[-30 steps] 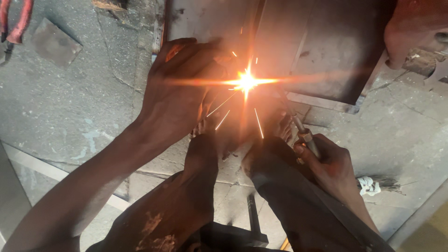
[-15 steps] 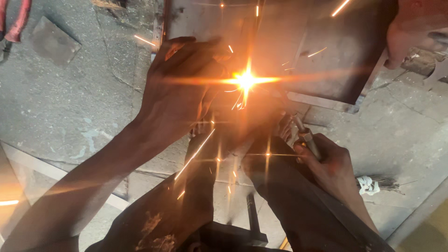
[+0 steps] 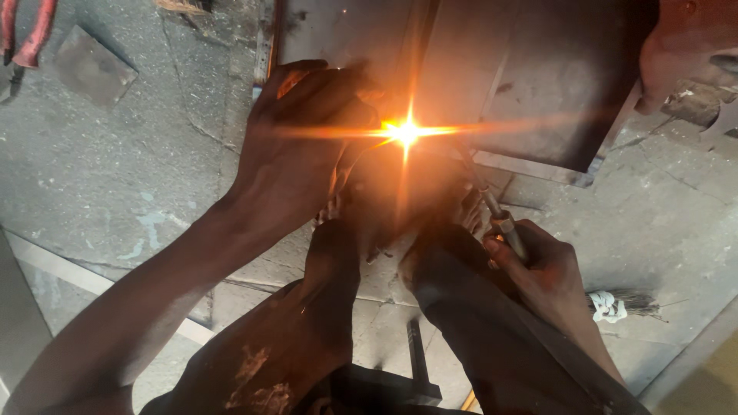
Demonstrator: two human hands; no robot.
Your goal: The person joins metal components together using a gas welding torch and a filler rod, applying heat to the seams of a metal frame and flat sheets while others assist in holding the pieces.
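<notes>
A dark metal sheet structure (image 3: 530,84) lies on the concrete floor ahead of me. A bright orange welding arc (image 3: 405,132) burns at its near edge. My right hand (image 3: 542,273) grips a welding electrode holder (image 3: 503,223), whose thin rod runs up to the arc. My left hand (image 3: 296,150) rests palm down on the metal just left of the arc, fingers spread over the edge. My two bare feet (image 3: 407,200) sit on the floor below the arc, between my dark-trousered legs.
A small flat metal plate (image 3: 92,65) lies on the floor at top left, beside red-handled pliers (image 3: 27,34). A white rag (image 3: 609,306) lies right of my right hand. Another person's foot (image 3: 684,54) shows at top right. A pale metal strip (image 3: 69,273) crosses the floor at left.
The shower of sparks seen half a second ago has died down to the single arc flare. Both hands stay in nearly the same places.
</notes>
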